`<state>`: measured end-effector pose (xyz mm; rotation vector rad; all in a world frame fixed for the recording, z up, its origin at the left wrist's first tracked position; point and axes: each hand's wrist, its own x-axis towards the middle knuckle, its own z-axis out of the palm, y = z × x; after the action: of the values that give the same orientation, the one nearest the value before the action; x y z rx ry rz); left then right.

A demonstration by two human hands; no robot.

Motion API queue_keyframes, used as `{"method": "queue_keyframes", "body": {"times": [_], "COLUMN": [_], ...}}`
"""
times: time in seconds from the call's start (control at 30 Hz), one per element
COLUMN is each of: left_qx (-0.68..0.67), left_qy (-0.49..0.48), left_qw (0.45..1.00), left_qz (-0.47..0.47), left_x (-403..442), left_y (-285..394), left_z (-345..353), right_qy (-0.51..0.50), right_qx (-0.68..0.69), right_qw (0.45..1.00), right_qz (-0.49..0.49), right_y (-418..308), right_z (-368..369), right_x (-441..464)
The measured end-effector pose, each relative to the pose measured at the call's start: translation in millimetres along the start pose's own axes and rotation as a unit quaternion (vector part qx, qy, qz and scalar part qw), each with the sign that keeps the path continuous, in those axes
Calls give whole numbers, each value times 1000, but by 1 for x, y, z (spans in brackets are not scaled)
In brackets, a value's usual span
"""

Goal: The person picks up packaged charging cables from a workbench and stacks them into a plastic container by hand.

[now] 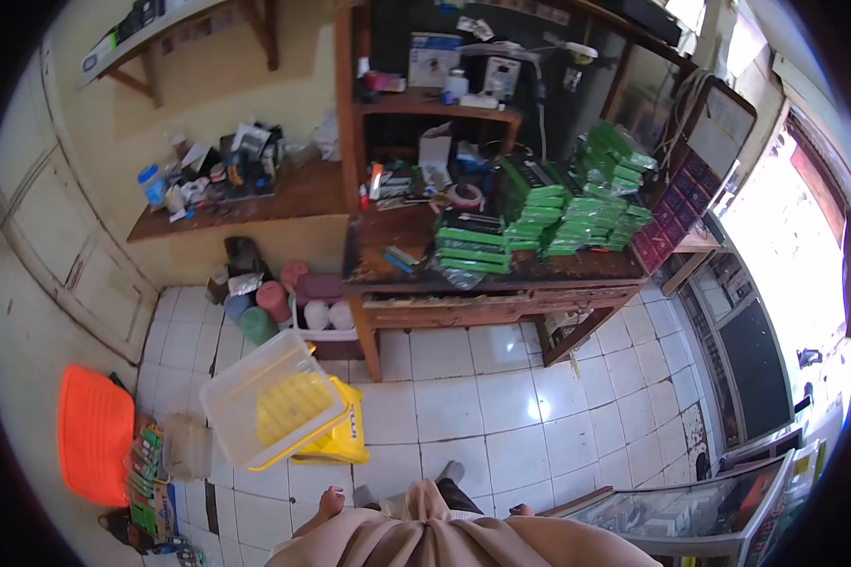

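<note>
My left hand (332,502) and right hand (521,510) are low, nothing showing in them; whether closed, I cannot tell. The clear tub (232,408) is ahead of my left; handling it well would take both hands, evenly placed.

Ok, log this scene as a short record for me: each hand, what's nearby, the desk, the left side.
Left hand: low in view, nothing visibly held
Right hand: mostly hidden, grip unclear
Nearby: clear bin, overlapping yellow plastic item in view
Desk: stacked green packs
Left side: orange basin
</note>
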<state>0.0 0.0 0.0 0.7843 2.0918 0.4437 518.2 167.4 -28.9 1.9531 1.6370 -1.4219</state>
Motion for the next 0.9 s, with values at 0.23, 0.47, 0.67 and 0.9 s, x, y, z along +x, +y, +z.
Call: {"method": "queue_keyframes", "body": {"times": [0.23, 0.47, 0.67, 0.9], "left_qx": [-50, -170, -263, -222], "left_qy": [31, 220, 326, 211], "left_qw": [961, 832, 772, 872], "left_qz": [269, 480, 477, 382], "left_x": [23, 61, 155, 231], "left_y": [264, 520, 610, 625], "left_z": [14, -62, -118, -128], "right_qy": [298, 266, 336, 359], "right_qx": [89, 246, 155, 87], "right_qw": [916, 794, 769, 787], "right_qz": [-253, -489, -522, -494], "right_y": [-173, -411, -517, -564], "right_z": [-154, -310, -349, -341], "right_x": [25, 15, 56, 84]}}
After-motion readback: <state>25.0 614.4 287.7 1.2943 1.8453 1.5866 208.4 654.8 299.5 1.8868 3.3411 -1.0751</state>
